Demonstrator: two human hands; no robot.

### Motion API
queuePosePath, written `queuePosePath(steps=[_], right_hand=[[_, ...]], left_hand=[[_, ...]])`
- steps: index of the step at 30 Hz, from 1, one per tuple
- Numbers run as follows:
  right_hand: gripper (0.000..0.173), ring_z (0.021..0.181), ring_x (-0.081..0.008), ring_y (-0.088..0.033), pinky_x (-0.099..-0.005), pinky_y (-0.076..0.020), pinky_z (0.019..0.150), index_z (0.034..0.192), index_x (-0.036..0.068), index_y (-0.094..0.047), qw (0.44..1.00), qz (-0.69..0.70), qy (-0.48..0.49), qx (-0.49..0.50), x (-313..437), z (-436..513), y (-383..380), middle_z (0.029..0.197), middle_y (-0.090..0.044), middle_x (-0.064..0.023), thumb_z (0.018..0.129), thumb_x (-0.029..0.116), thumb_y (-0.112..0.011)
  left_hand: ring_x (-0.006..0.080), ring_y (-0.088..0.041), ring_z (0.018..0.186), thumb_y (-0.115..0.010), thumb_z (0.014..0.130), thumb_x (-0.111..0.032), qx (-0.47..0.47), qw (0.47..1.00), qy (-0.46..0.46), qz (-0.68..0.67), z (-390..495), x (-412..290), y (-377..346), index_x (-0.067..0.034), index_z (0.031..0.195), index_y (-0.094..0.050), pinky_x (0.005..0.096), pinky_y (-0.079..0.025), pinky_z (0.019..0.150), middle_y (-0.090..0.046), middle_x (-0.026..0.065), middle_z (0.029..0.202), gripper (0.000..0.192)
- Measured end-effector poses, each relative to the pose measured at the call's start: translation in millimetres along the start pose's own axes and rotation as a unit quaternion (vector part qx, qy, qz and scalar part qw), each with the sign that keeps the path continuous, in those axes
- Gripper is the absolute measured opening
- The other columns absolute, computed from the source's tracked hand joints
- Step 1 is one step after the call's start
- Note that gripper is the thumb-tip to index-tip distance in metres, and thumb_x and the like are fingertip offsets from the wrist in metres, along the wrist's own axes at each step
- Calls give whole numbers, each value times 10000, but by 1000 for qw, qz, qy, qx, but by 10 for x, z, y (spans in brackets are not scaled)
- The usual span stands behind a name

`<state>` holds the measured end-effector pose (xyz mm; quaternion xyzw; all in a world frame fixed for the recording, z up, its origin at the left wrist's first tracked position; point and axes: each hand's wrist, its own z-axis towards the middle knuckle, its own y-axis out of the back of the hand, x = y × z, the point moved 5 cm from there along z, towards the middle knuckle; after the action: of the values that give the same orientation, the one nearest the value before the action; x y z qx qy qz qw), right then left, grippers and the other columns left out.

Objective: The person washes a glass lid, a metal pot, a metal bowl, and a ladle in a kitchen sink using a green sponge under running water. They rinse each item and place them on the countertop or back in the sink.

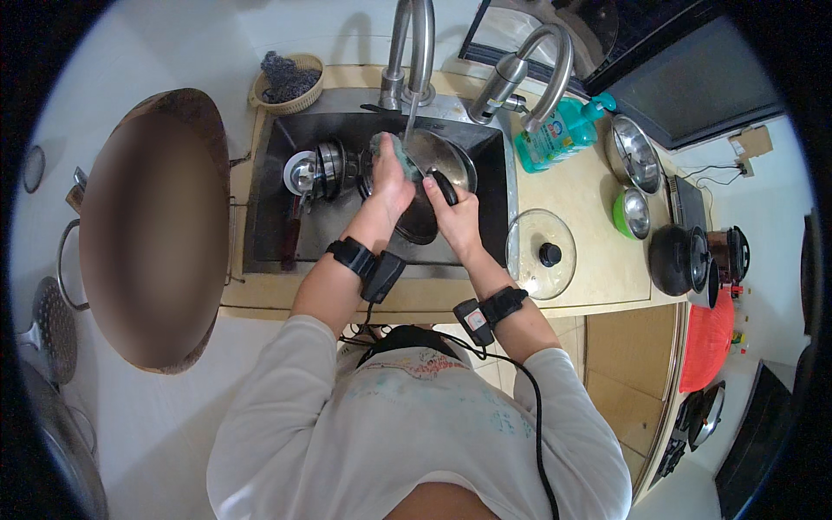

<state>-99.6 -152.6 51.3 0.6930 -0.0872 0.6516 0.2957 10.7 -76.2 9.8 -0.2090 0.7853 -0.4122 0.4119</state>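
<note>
Over the sink [325, 244], my left hand [392, 179] presses a grey-green scrubbing pad [376, 144] to a metal utensil, perhaps a blade or turner. Its black handle [444, 187] is in the grip of my right hand [460, 218]. Water runs from the steel faucet [422, 55] just behind the pad. Beneath my hands lie a steel lid or pan [445, 153] and a dark round pan [418, 224], both partly hidden. Left of them in the basin are stacked metal bowls [330, 170], a white bowl [290, 184] and a utensil with a dark red handle [291, 240].
A beige basket [309, 88] holds dark mesh scourers at the back left. Right of the sink stand a second faucet [559, 62], a teal soap bottle [552, 140], a glass lid [533, 273], metal bowls [640, 156] and a dark pot [669, 260]. Cables hang from my wrist devices.
</note>
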Motion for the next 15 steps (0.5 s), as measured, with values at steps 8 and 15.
queuePosePath(steps=[8,15], right_hand=[[322,584,-179,-532,-325,-441,578,703,-21,-588,971,-175,81,138,40,-12,-32,624,-560,-134,770,278,-684],[368,757,-205,-477,-296,-393,683,906,60,-526,969,135,-128,-164,-522,-259,70,813,-500,-60,791,385,-653]], left_hand=[[236,-566,894,-465,908,-342,-98,994,30,46,-330,146,264,-24,1103,-481,372,-475,761,-560,88,1008,374],[245,-566,935,-403,918,-310,-189,981,26,-33,-247,66,631,-32,1065,-499,394,-470,805,-567,83,1031,329]])
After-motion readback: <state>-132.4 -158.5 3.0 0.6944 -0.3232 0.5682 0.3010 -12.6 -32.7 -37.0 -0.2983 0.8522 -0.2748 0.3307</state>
